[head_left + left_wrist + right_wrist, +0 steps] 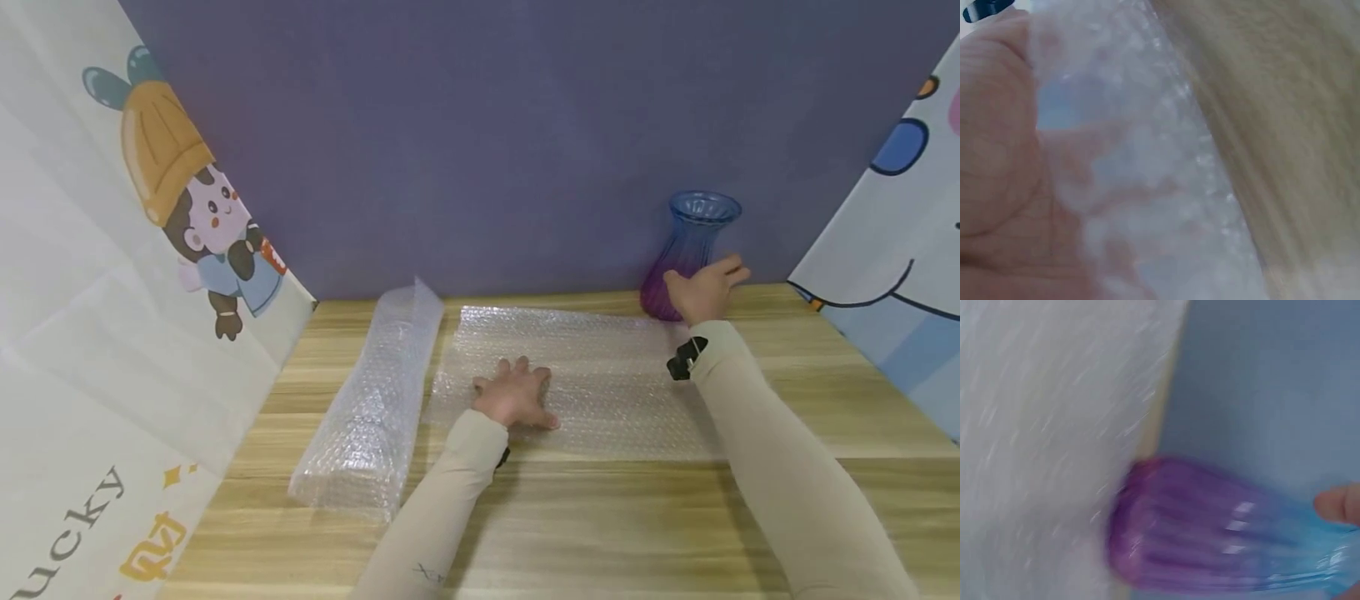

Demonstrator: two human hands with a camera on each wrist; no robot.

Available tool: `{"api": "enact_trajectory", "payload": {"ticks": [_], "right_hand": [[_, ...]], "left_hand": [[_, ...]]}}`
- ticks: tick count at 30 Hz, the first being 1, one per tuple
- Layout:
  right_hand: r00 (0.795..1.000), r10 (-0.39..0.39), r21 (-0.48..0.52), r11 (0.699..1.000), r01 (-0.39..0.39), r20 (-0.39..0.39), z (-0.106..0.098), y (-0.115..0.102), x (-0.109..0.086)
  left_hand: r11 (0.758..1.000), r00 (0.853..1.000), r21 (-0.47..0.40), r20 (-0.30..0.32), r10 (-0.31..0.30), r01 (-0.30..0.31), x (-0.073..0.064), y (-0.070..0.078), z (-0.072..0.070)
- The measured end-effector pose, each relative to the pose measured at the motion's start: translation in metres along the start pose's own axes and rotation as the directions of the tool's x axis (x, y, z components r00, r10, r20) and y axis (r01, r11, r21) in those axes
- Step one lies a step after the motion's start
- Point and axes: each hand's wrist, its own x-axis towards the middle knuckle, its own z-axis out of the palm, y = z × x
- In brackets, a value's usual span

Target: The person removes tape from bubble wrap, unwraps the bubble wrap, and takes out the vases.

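A glass vase (681, 250), blue at its flared rim and purple at the base, stands upright against the back wall at right. My right hand (703, 293) is just in front of it, thumb left and fingers spread to the right. In the right wrist view a fingertip (1335, 504) appears beside the blurred vase (1210, 531); contact is unclear. A flat sheet of bubble wrap (600, 375) lies on the table, and my left hand (514, 393) rests on it with spread fingers. The left wrist view shows fingers through the clear wrap (1141, 156).
Another piece of bubble wrap (367, 417), loosely folded, lies to the left of the sheet. The wooden table (600, 525) ends at a purple-grey back wall (480, 150). Printed white side panels (60, 275) flank it left and right.
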Motion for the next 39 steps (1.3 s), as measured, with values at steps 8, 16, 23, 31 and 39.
{"api": "enact_trajectory", "payload": {"ticks": [8,16,23,31,39], "right_hand": [[0.992,-0.078,0.239,0.97,0.051,0.101,-0.004,-0.041,-0.053],[0.801,-0.333,0.274,0.936,0.22,0.498,-0.002,-0.049,-0.089],[0.61,-0.363,0.173,0.921,0.348,0.704,0.018,-0.026,-0.101],[0.481,-0.289,0.074,0.906,0.417,0.827,0.04,-0.008,-0.108],[0.479,-0.323,0.024,0.847,0.53,0.816,0.046,-0.001,-0.111]], "left_hand": [[1.0,1.0,-0.029,0.002,-0.012,0.012,0.002,0.002,0.0],[0.999,1.0,-0.021,0.002,-0.029,0.029,0.002,0.006,0.001],[1.0,1.0,0.009,0.007,-0.02,0.02,0.001,0.01,0.0],[0.998,1.0,0.06,-0.009,0.011,-0.01,-0.004,0.011,-0.003],[0.997,0.995,0.059,-0.094,0.045,-0.039,-0.012,0.017,-0.016]]}}
